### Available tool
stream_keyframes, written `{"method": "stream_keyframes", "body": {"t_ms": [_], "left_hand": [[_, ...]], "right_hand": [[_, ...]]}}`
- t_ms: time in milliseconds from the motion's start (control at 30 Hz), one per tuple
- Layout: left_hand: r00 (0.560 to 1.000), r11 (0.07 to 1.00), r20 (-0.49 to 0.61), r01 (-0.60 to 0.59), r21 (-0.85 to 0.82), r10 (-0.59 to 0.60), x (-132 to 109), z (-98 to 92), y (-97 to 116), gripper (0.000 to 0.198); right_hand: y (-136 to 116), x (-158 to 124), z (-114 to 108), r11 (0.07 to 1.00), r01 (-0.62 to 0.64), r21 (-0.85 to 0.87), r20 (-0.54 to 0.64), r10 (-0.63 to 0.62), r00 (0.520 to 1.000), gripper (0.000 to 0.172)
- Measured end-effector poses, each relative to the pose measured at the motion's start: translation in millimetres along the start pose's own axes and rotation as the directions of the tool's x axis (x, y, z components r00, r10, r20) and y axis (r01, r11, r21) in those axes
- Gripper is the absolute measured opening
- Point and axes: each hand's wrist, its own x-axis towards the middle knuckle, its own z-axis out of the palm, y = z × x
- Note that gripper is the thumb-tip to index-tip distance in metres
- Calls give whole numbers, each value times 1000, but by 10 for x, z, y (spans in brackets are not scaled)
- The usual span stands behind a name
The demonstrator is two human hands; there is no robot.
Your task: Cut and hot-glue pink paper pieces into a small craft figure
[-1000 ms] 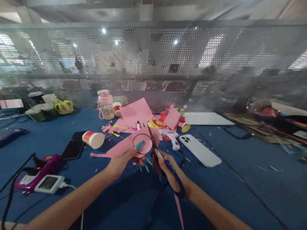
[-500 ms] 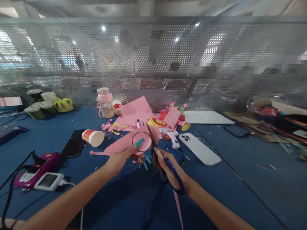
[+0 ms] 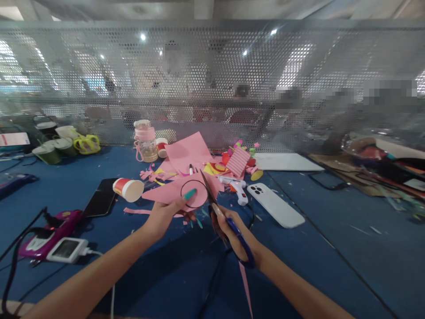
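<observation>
Scissors (image 3: 210,191) sit clasped in the right hand (image 3: 245,234); the left hand (image 3: 165,217) pinches pink paper (image 3: 166,193).

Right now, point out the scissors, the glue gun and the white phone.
Scissors (image 3: 237,231): head view, on the blue handle.
Glue gun (image 3: 241,192): head view, on the white grip.
White phone (image 3: 277,206): head view, middle of its back.
</observation>
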Motion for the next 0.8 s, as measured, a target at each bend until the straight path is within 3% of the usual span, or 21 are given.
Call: {"method": "stream_keyframes", "body": {"t_ms": [333, 433, 667, 800], "left_hand": [[994, 998, -89, -65, -8, 64, -23, 60, -44, 33], [995, 998, -85, -61, -4, 61, -27, 56, -46, 32], [984, 981, 25, 175, 85, -178, -62, 67, 7, 34], [983, 981, 46, 174, 89, -178, -63, 49, -5, 34]], "right_hand": [[42, 34, 18, 998, -64, 8, -5, 64, 998, 49], [30, 17, 15, 999, -29, 20, 4, 29, 1000, 51], [5, -11, 5, 999, 18, 31, 39, -19, 999, 46], [46, 11, 21, 1000, 7, 14, 23, -7, 1000, 46]]}}
